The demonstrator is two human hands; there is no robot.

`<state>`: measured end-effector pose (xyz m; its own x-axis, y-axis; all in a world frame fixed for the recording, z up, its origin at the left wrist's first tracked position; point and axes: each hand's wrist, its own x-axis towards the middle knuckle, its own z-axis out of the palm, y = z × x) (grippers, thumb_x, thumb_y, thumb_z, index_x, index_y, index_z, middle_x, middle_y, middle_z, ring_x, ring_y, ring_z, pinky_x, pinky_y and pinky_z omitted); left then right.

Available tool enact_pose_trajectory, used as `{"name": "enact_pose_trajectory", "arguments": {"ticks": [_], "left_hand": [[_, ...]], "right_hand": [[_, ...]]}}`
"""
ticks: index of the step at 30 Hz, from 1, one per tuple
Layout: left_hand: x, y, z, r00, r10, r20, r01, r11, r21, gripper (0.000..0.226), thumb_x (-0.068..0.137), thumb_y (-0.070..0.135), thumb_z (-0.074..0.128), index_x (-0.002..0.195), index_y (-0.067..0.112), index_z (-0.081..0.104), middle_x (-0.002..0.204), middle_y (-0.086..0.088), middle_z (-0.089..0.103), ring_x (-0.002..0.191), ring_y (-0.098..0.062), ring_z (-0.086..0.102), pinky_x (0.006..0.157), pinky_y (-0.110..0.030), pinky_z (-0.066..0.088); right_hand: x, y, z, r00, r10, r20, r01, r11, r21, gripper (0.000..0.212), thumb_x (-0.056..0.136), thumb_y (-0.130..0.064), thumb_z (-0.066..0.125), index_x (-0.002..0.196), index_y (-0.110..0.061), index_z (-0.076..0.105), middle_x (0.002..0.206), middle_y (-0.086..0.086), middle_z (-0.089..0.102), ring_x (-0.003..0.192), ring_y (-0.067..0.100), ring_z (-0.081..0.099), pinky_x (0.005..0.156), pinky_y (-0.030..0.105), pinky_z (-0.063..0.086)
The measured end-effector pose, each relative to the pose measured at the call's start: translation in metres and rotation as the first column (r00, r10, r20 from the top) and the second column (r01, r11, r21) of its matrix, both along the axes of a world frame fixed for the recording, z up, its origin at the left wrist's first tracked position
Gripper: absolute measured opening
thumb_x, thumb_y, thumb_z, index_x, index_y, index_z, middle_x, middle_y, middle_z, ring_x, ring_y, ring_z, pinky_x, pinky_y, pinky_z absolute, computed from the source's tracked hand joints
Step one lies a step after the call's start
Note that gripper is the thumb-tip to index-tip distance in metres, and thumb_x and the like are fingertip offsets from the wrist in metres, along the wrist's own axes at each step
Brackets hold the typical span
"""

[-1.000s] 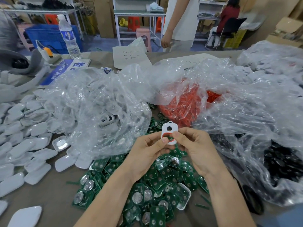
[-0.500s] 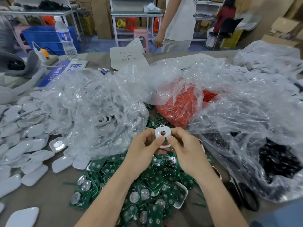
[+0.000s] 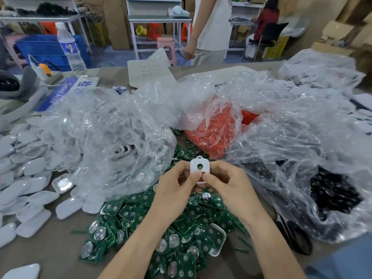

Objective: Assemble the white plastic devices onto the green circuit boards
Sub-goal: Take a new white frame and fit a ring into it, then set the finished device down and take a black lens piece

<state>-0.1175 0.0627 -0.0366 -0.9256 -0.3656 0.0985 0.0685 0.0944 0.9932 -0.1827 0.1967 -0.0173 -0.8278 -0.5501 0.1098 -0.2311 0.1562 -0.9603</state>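
Observation:
I hold a small white plastic device (image 3: 198, 167) with a round hole and a top loop, upright above the table centre. My left hand (image 3: 175, 186) pinches its left side and my right hand (image 3: 227, 186) pinches its right side, both thumbs pressing low on its face where a red part shows. Below my hands lies a heap of green circuit boards (image 3: 157, 234), many with round silver cells. One white shell (image 3: 217, 240) lies among the boards.
A clear bag of white shells (image 3: 112, 141) sits left of centre, loose white covers (image 3: 26, 178) spread at the far left. A bag of red parts (image 3: 217, 129) lies behind my hands, black parts in plastic (image 3: 332, 190) at right. A water bottle (image 3: 69, 50) stands far left.
The white device has stayed between both hands but tilted and shifted slightly; my thumbs have closed in over its lower face. The view has moved a little.

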Motion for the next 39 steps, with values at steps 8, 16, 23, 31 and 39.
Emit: {"name": "enact_pose_trajectory", "arguments": {"ticks": [8, 16, 23, 31, 39], "left_hand": [[0.002, -0.002, 0.010, 0.981, -0.195, 0.003, 0.165, 0.839, 0.518, 0.043, 0.087, 0.042, 0.049, 0.107, 0.010, 0.069, 0.097, -0.020, 0.074, 0.088, -0.028, 0.073, 0.073, -0.024, 0.058], [-0.001, -0.005, 0.005, 0.991, -0.129, 0.021, 0.098, 0.839, 0.535, 0.037, 0.093, -0.006, 0.053, 0.119, 0.017, 0.064, 0.098, -0.023, 0.073, 0.090, -0.033, 0.073, 0.070, -0.025, 0.059], [-0.004, -0.003, 0.002, 0.990, -0.139, 0.037, 0.097, 0.836, 0.541, 0.039, 0.094, -0.009, 0.050, 0.123, 0.015, 0.061, 0.096, -0.018, 0.074, 0.089, -0.034, 0.073, 0.069, -0.024, 0.059], [-0.001, -0.005, 0.001, 0.988, -0.149, 0.048, 0.111, 0.882, 0.458, 0.032, 0.093, -0.007, 0.053, 0.111, 0.016, 0.068, 0.096, -0.019, 0.074, 0.094, -0.032, 0.072, 0.071, -0.025, 0.059], [0.001, -0.007, 0.002, 0.985, -0.160, 0.066, 0.116, 0.896, 0.428, 0.023, 0.094, 0.000, 0.055, 0.102, 0.014, 0.072, 0.098, -0.019, 0.074, 0.088, -0.032, 0.073, 0.067, -0.027, 0.059]], "right_hand": [[0.000, 0.009, 0.007, 0.917, -0.007, -0.398, 0.042, 0.996, 0.079, 0.015, 0.084, -0.007, 0.071, 0.094, -0.018, 0.070, 0.088, -0.012, 0.065, 0.083, 0.003, 0.061, 0.076, 0.011, 0.046], [-0.012, 0.068, 0.030, 0.816, -0.290, -0.500, 0.356, 0.934, 0.039, 0.032, 0.085, 0.000, 0.065, 0.097, -0.029, 0.072, 0.096, -0.013, 0.069, 0.083, -0.002, 0.062, 0.075, 0.002, 0.043], [-0.069, 0.169, 0.007, 0.836, -0.458, -0.303, 0.487, 0.363, 0.794, 0.022, 0.082, -0.016, 0.074, 0.102, -0.006, 0.071, 0.103, 0.017, 0.070, 0.095, 0.033, 0.062, 0.075, 0.032, 0.043], [-0.065, 0.164, -0.003, 0.729, -0.568, -0.382, 0.671, 0.486, 0.559, 0.015, 0.078, -0.003, 0.074, 0.081, -0.016, 0.067, 0.078, 0.008, 0.069, 0.074, 0.024, 0.061, 0.068, 0.029, 0.040], [-0.035, 0.125, 0.035, 0.809, -0.581, -0.090, 0.578, 0.814, -0.054, 0.018, 0.074, -0.011, 0.078, 0.078, -0.028, 0.073, 0.072, -0.001, 0.073, 0.059, 0.013, 0.070, 0.058, 0.016, 0.055]]}}
